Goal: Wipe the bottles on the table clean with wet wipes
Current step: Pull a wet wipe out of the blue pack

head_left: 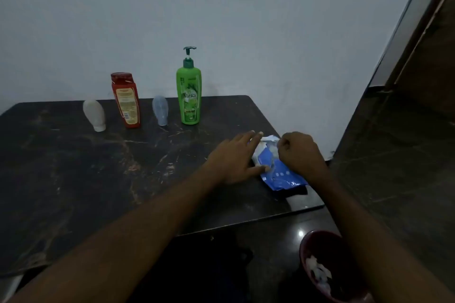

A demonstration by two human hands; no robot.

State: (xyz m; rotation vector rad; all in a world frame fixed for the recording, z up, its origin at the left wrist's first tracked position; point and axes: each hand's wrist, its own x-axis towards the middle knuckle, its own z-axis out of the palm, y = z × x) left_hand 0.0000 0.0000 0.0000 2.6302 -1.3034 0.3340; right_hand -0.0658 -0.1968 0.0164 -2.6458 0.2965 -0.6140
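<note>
Several bottles stand in a row along the back of the dark table (73, 167): a small white tube (94, 115), a red bottle (126, 100), a small blue-grey tube (160, 110) and a tall green pump bottle (189, 96). A blue wet-wipe pack (278, 176) lies near the table's right edge. My left hand (234, 157) rests flat on the pack's left side, fingers straight. My right hand (299, 152) is over the pack's top, fingers curled, pinching a white wipe (269, 141) at the opening.
A pale wall rises right behind the bottles. A dark red bin (327, 265) holding white scraps stands on the floor at the lower right, below the table's front edge. A dark stone wall runs along the right side.
</note>
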